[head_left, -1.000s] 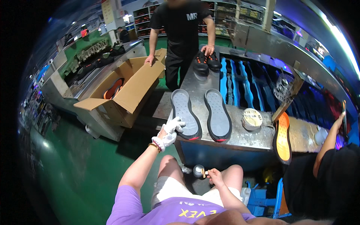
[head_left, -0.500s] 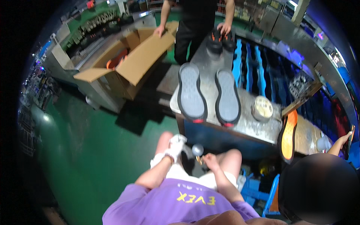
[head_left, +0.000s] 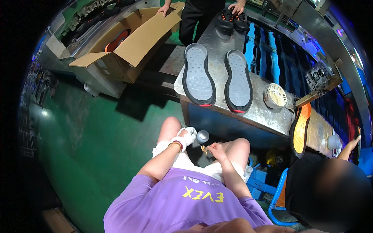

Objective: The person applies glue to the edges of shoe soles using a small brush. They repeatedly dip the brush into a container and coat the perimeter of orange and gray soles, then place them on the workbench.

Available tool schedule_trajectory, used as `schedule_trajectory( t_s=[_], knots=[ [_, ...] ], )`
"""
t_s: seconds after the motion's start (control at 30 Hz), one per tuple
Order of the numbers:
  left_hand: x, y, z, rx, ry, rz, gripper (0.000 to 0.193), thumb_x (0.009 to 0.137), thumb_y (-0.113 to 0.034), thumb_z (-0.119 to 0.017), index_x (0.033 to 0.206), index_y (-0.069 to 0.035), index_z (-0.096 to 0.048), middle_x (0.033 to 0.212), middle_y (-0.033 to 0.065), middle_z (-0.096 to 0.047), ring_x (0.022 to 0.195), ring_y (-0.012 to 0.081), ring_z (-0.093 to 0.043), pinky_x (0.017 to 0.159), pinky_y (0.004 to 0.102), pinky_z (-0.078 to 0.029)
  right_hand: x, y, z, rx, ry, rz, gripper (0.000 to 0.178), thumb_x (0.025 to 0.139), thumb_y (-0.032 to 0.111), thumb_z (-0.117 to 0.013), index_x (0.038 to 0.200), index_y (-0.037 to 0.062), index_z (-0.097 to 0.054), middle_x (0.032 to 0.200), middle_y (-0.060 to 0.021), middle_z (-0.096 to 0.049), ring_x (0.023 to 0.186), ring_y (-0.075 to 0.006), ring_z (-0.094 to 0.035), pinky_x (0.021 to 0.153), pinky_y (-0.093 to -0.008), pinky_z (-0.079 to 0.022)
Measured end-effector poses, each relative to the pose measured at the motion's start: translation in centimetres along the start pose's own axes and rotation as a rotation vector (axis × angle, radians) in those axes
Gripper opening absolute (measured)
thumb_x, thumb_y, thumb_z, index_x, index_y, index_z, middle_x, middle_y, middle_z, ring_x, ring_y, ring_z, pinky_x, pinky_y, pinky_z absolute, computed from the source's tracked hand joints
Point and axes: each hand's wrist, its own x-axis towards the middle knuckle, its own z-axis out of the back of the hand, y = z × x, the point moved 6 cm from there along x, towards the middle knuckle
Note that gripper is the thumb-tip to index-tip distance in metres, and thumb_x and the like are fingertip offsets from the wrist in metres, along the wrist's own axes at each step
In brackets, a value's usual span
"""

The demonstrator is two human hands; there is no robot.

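My left hand [head_left: 188, 136], in a white glove, is over my lap with its fingers curled. It is beside a small grey cup [head_left: 202, 136]; whether it grips the cup or something smaller is hidden. Bare, my right hand [head_left: 217, 150] pinches a small tan brush [head_left: 204, 149] just below the cup. Two grey-topped shoe soles with black rims, a left one [head_left: 199, 79] and a right one [head_left: 238, 83], lie side by side on the metal table [head_left: 262, 122] ahead of me.
A round tub [head_left: 275, 96] stands right of the soles, and an orange sole [head_left: 300, 132] rests beyond it. Across the table a person's hand touches black shoes [head_left: 225, 22]. An open cardboard box [head_left: 145, 37] is far left. A co-worker in a black cap [head_left: 311, 186] sits close right.
The whole view has shifted, so the table and soles sit higher in it. My left hand has come closer to the cup. My right hand keeps hold of the brush.
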Motion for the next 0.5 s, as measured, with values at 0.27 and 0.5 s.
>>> schedule_trajectory(
  t_s=[0.27, 0.5],
  knots=[
    [-0.4, 0.7, -0.3, 0.016, 0.072, 0.022, 0.02, 0.084, -0.02, -0.065, 0.099, -0.01, -0.071, 0.09, 0.017, -0.073, 0.091, 0.0364, -0.071, 0.083, 0.0452, -0.055, -0.5, 0.9, -0.3, 0.037, 0.031, -0.027, 0.024, 0.094, 0.023, -0.075, 0.084, 0.003, -0.065, 0.072, 0.0001, -0.065, 0.066, -0.007, -0.056, 0.06, -0.0249, -0.044],
    [-0.5, -0.2, -0.4, 0.126, 0.126, 0.033, 0.023, 0.083, -0.022, -0.065, 0.103, -0.012, -0.071, 0.098, 0.0197, -0.072, 0.099, 0.0397, -0.069, 0.088, 0.0473, -0.054, 0.0, -0.3, -0.3, 0.032, 0.028, -0.02, 0.025, 0.094, 0.022, -0.076, 0.082, 0.0038, -0.065, 0.072, 0.0005, -0.064, 0.065, -0.007, -0.055, 0.06, -0.0247, -0.043]
  ],
)
